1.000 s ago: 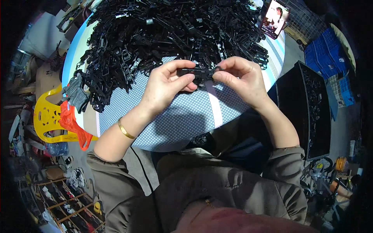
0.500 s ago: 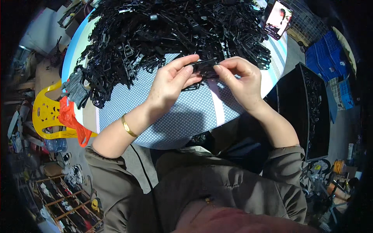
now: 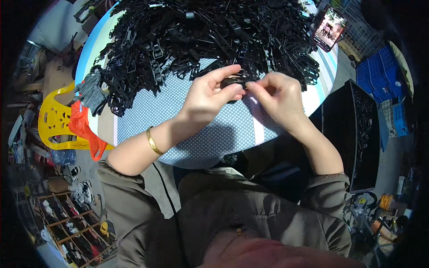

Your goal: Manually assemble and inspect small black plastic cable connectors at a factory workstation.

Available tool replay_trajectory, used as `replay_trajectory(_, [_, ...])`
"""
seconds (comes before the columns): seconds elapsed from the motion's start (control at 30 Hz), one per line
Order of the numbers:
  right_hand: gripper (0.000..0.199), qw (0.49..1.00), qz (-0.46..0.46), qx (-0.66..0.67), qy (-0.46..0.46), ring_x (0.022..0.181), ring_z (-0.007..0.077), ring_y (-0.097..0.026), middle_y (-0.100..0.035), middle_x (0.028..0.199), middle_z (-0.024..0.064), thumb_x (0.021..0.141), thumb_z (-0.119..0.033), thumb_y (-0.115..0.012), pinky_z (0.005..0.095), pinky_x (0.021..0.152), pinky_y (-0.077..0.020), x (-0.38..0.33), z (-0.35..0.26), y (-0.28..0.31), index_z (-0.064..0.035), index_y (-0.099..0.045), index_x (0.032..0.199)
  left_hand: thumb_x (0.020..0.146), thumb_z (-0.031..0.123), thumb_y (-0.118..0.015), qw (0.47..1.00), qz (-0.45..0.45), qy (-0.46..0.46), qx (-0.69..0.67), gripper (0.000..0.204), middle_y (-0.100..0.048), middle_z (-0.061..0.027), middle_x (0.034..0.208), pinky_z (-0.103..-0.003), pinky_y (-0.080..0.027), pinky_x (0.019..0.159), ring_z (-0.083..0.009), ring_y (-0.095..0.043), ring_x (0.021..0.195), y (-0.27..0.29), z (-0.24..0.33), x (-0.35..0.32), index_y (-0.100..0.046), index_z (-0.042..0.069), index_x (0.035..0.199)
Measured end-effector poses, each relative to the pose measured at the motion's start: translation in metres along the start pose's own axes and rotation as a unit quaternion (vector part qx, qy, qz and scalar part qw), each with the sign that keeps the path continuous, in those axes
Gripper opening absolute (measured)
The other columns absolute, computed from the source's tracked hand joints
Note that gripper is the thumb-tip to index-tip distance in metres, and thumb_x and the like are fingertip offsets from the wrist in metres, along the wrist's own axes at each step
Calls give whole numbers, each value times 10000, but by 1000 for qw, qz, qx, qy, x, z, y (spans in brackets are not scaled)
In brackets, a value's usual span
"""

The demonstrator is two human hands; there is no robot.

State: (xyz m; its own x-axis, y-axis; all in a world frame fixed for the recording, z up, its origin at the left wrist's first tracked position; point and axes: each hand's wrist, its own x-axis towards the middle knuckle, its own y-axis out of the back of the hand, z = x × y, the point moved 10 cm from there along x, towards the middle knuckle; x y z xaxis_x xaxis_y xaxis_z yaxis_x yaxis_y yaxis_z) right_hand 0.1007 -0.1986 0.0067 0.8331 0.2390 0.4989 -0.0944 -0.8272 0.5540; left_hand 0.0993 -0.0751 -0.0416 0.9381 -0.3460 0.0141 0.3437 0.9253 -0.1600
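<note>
Both hands meet over the near part of a round table, just in front of a large heap of black plastic parts [image 3: 192, 35]. Between them is a small, elongated black plastic part [image 3: 233, 82], partly covered by fingers. My left hand [image 3: 210, 94] grips its left end between thumb and fingers. At the other end, my right hand [image 3: 279, 92] pinches it with thumb and forefinger. The exact kind of part cannot be made out. A gold bangle [image 3: 152, 141] circles my left wrist.
The table [image 3: 178, 154] has a dotted cloth. A phone [image 3: 330, 28] with a lit screen stands at its far right; grey fabric [image 3: 92, 89] lies at its left edge. Left are a red plastic bag [image 3: 82, 125] and yellow chair [image 3: 53, 118]; right, a black bin [image 3: 351, 138] holding black parts.
My left thumb has closed down over the black part, and both hands have shifted slightly right and down in the picture. The whole view has shifted a little. The phone's screen picture differs.
</note>
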Motion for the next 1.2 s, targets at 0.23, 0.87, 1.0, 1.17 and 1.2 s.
replay_trajectory(0.23, [299, 981, -172, 1, -94, 489, 76, -515, -554, 535, 20, 758, -246, -702, 231, 438, -390, 13, 17, -9, -14, -584, 611, 898, 83, -484, 996, -69, 58, 4, 400, -577, -144, 957, -216, -540, 613, -139, -626, 697, -12, 0, -10, -368, -77, 1245])
replay_trajectory(0.87, [165, 970, 22, -131, 204, 694, 184, -620, -613, 809, 66, 740, -96, -631, 270, 577, -501, 80, -36, -38, -21, -610, 885, 940, 132, -403, 978, -144, 151, -22, 343, -589, -185, 926, -273, -546, 735, -205, -638, 831, -24, -17, -8, -377, -81, 1208])
replay_trajectory(1.0, [264, 990, -67, 120, 17, 769, 92, -592, -624, 855, 47, 813, -81, -604, 227, 658, -489, 58, 3, -18, -15, -562, 1065, 955, 118, -342, 983, -69, 119, -124, 325, -590, -230, 928, -275, -556, 764, -260, -640, 874, -6, -5, -3, -362, -81, 1212])
replay_trajectory(1.17, [175, 935, -95, 339, -48, 921, 179, -606, -634, 945, 110, 826, -36, -586, 285, 811, -491, 34, 15, -20, -1, -552, 995, 955, 128, -345, 982, -50, 108, -148, 339, -502, -190, 1121, -346, -514, 839, -293, -605, 951, 4, -10, 2, -373, -82, 1220])
replay_trajectory(1.2, [157, 919, -96, 380, -50, 961, 202, -600, -635, 959, 122, 821, -21, -589, 304, 843, -485, 33, 16, -22, -4, -552, 972, 956, 130, -344, 977, -58, 107, -174, 340, -504, -193, 1126, -352, -511, 850, -302, -599, 968, 2, -9, 3, -374, -80, 1221])
